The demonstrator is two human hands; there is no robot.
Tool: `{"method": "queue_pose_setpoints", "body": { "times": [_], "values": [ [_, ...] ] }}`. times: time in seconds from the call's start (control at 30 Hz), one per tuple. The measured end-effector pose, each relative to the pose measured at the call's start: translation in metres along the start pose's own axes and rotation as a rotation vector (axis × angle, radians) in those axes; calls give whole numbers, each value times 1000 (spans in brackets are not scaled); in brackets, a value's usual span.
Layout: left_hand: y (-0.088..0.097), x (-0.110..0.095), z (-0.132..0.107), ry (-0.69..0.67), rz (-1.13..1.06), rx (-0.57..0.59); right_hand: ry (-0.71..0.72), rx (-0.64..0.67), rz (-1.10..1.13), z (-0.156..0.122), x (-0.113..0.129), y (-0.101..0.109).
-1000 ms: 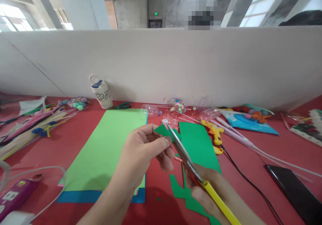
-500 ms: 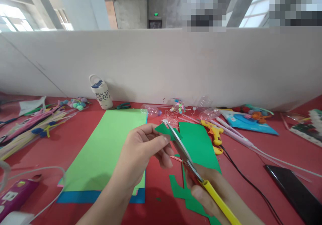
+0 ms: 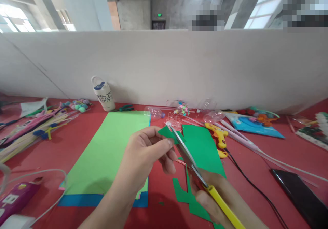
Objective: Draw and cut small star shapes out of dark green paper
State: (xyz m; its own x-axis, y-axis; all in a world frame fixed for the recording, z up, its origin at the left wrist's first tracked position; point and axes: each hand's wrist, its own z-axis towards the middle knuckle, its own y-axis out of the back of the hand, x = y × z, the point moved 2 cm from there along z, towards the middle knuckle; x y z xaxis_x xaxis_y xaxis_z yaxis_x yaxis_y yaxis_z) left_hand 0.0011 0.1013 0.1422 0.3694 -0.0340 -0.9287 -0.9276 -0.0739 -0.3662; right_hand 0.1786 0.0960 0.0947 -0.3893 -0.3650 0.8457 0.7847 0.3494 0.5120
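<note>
Between the thumb and fingers of my left hand (image 3: 146, 150) is a small piece of dark green paper (image 3: 166, 132). My right hand (image 3: 211, 196) is wrapped round scissors (image 3: 188, 157) with a yellow handle. Their blades lie across the green piece, pointing up and to the left, and look nearly closed. Below the right hand lies a larger dark green sheet (image 3: 201, 145), partly hidden by hand and scissors. A cut green scrap (image 3: 180, 192) rests on the red table beside it.
Light green sheets (image 3: 110, 147) lie on the left over a blue one (image 3: 79, 200). A yellow glue gun (image 3: 217, 133) and a black phone (image 3: 298, 195) are on the right. A white tumbler (image 3: 104, 96) stands by the partition (image 3: 164, 65). Pipe cleaners (image 3: 33, 130) lie far left.
Hardly anything differs. Both hands, the green piece and the scissors keep almost the same pose; the whole view has shifted very slightly.
</note>
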Motion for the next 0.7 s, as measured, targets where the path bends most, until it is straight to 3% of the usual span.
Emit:
{"method": "queue_pose_setpoints", "body": {
  "times": [0.37, 0.7],
  "values": [
    [1, 0, -2, 3, 12, -5, 77, -25, -23, -1, -9, -2],
    [0, -1, -1, 4, 27, -16, 39, -22, 54, -2, -9, -1]
  ]
}}
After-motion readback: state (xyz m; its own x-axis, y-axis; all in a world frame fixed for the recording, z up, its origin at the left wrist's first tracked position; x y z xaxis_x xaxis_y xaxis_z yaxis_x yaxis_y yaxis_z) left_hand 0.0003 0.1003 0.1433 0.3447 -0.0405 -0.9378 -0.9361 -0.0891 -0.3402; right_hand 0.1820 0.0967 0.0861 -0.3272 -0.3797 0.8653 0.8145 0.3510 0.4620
